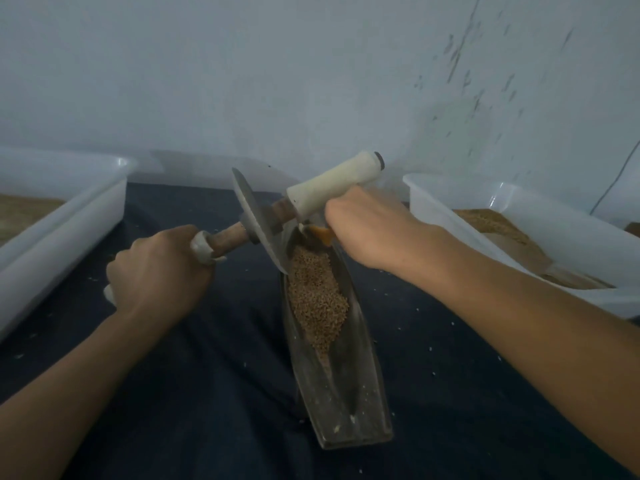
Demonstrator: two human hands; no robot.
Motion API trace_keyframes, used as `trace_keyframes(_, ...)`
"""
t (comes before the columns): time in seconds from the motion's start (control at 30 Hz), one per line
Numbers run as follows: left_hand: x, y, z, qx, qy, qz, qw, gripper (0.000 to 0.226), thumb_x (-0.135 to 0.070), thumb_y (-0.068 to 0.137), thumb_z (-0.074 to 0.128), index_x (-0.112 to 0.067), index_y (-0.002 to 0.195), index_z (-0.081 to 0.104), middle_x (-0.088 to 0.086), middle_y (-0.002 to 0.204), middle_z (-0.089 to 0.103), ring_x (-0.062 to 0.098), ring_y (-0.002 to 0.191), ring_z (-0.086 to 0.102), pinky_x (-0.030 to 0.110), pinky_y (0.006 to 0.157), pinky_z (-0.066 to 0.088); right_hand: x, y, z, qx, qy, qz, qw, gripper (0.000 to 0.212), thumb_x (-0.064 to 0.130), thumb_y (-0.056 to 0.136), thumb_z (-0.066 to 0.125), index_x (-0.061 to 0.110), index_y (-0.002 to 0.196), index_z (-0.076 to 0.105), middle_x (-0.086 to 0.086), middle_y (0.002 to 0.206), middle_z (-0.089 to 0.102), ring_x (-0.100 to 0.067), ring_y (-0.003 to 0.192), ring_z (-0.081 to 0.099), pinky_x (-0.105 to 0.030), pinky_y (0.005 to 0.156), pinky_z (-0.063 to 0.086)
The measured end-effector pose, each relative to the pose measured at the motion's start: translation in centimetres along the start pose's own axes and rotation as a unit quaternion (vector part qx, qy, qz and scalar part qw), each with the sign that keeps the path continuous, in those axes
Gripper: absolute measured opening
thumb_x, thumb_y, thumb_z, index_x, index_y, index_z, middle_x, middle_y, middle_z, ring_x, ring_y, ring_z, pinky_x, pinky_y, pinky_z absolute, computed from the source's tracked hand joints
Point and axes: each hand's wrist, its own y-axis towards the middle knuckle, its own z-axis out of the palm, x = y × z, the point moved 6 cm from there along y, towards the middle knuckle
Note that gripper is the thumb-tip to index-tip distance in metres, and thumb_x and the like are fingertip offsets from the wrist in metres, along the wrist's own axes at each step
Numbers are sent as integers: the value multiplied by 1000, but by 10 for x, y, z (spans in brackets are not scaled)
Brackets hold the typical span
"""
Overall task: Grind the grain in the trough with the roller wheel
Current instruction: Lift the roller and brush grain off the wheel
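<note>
The trough is dull grey metal, and the grain in it is golden brown with a fine speckled look. The roller wheel is grey, with a brown wooden axle and cream-white handle covers. The tabletop is dark navy, dotted with small pale crumbs, and the tubs are translucent white before a pale blue-grey wall.

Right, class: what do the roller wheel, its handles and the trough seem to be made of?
Roller wheel: dull grey metal, thin-edged disc.
Handles: probably wood, brown near the hub, wrapped in pale covering.
Trough: dark, worn metal, likely iron, with a faint sheen.
</note>
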Motion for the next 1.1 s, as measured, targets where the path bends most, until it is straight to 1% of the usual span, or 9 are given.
trace_keyframes(0.13,-1,0,0,2,0,9,1000,21,-46,80,63,-29,73,54,-8,58,40,21,55,38,33,59,34,12,-11,-1,48,-5,-49,998,42,-8,80,53,16,54,30,-1,55,35,-13,47,36,-27,43,23)
trace_keyframes(0.27,-4,-1,1,5,5,11,1000,21,-44,81,61,-28,72,52,-8,59,40,22,56,39,32,59,33,-1,-9,-12,101,-10,-31,994,37,1,84,60,19,56,44,2,56,45,-11,50,44,-22,45,28)
trace_keyframes(0.4,-6,-3,2,8,2,16,1000,20,-46,81,62,-28,75,55,-8,59,40,22,57,39,33,60,34,-10,1,-28,39,-35,-9,999,17,5,87,58,17,80,67,1,68,52,-16,64,52,-23,53,41)
trace_keyframes(0.5,-5,-3,4,14,-12,9,1000,21,-46,81,62,-28,73,55,-8,59,40,22,58,40,34,63,36,5,-6,-14,70,-31,-22,997,23,-2,84,56,13,67,57,3,61,45,-11,52,44,-22,45,28)
trace_keyframes(0.6,0,-1,4,16,-22,-4,1000,25,-47,81,61,-27,69,52,-7,60,42,25,60,44,35,64,38,13,-19,-9,71,-30,-67,995,37,-3,80,58,16,54,42,2,51,39,-12,42,37,-24,42,27)
trace_keyframes(0.73,-1,-1,2,13,-34,-5,999,25,-47,80,61,-28,68,50,-7,61,44,25,61,46,34,64,39,-2,-20,-24,74,-42,-49,995,19,6,84,60,16,68,66,0,58,56,-16,48,49,-25,43,32)
trace_keyframes(0.8,-3,-2,0,13,-31,-5,999,24,-48,80,61,-28,70,52,-7,61,43,26,62,45,34,64,38,-3,-15,-28,54,-38,-34,997,20,6,86,59,15,69,65,-1,60,55,-14,49,48,-25,43,31)
trace_keyframes(0.97,-3,-3,0,12,-18,4,1000,25,-49,81,59,-27,71,53,-5,62,42,32,66,52,34,64,37,12,-27,-11,109,-8,-50,993,30,4,86,58,15,59,51,3,52,43,-12,45,42,-23,45,29)
trace_keyframes(1.1,-4,-4,2,14,-20,9,1000,24,-49,81,60,-27,72,54,-6,61,43,26,62,44,34,63,36,-8,-15,-34,62,-12,-5,998,24,8,86,58,22,68,66,10,57,53,-8,52,50,-20,47,34)
